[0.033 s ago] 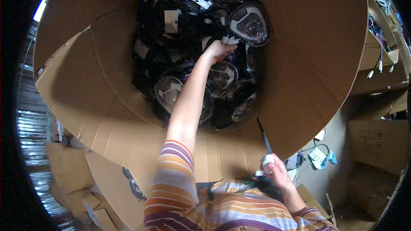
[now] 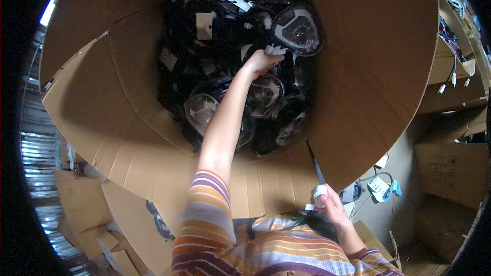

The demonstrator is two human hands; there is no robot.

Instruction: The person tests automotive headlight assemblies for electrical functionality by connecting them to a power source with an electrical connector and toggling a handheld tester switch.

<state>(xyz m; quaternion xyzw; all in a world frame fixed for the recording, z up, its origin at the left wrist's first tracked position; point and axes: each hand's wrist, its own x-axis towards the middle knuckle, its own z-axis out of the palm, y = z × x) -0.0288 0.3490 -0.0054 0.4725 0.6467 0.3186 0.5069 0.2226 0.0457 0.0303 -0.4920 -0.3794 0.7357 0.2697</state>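
Our left-hand fingers (image 2: 270,59) are pinched on a small white connector (image 2: 276,49) deep inside the big cardboard box (image 2: 368,82), in the upper middle of the frame. The left hand (image 2: 261,62) sits just beside a black headlamp (image 2: 298,29) with a clear lens, on top of the heap of black lamp units (image 2: 230,97). At the lower right, our right hand (image 2: 330,205) has its fingers wrapped around a small white roll (image 2: 319,193), close to the box's lower edge. Against the earlier frame, nothing has shifted: both hands hold the same places and the same grips.
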